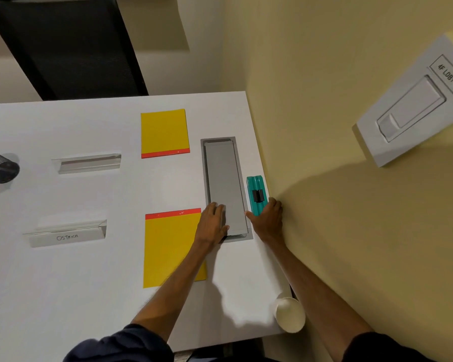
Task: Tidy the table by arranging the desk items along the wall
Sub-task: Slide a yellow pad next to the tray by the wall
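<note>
Navy sleeves [131, 343] end nr elbows, forearms [173, 280] bare

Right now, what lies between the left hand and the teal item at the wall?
Only the grey cable hatch, which the left hand touches, in the head view; the right hand holds the teal item.

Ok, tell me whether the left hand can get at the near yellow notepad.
Probably yes. The left hand rests on the grey cable cover right beside the near yellow notepad; nothing lies on the pad, and the right hand holds the teal block by the wall.
</note>
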{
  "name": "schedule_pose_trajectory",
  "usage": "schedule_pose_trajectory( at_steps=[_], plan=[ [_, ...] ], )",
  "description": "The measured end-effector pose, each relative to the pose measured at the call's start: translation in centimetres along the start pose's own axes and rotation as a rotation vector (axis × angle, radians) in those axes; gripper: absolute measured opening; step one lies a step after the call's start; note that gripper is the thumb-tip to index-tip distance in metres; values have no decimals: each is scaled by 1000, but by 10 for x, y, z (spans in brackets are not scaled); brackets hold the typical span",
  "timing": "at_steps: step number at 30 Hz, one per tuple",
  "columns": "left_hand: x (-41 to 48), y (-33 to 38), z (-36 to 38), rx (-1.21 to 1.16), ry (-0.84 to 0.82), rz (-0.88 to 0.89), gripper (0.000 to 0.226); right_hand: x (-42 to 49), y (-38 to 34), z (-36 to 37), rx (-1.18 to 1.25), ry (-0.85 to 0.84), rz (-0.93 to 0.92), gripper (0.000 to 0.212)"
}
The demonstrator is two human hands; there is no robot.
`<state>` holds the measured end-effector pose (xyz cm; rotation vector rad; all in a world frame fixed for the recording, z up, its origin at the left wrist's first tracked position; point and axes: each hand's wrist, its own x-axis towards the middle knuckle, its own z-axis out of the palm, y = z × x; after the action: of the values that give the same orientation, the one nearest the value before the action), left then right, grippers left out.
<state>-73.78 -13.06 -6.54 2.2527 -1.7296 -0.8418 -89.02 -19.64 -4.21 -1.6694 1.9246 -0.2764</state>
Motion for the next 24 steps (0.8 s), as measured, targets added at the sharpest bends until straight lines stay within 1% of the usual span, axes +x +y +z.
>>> schedule_pose_trajectory(
  at_steps=[4, 8, 10, 14, 17, 24],
  plan=[
    [-9, -3, -9, -20, 60, 1, 60, -7, -8, -2, -49, 43, -74, 72],
    [-20, -7, -20, -28, 122, 1, 44, -10, -20, -5, -147, 18, -77, 72],
    [-25, -10, -26, -26, 151, -9, 40, -14, -25, -4, -156, 5, -98, 72],
    [-38, -25, -38, 22, 196, -57, 48, -23, -37, 3, -124, -31, -177, 61],
    [-50, -43, -46, 47, 215, -112, 48, -30, -50, 12, -120, -68, -233, 52],
    [-79, -90, -52, 101, 182, -307, 47, -51, -72, 40, -112, -239, -334, 49]
  ],
)
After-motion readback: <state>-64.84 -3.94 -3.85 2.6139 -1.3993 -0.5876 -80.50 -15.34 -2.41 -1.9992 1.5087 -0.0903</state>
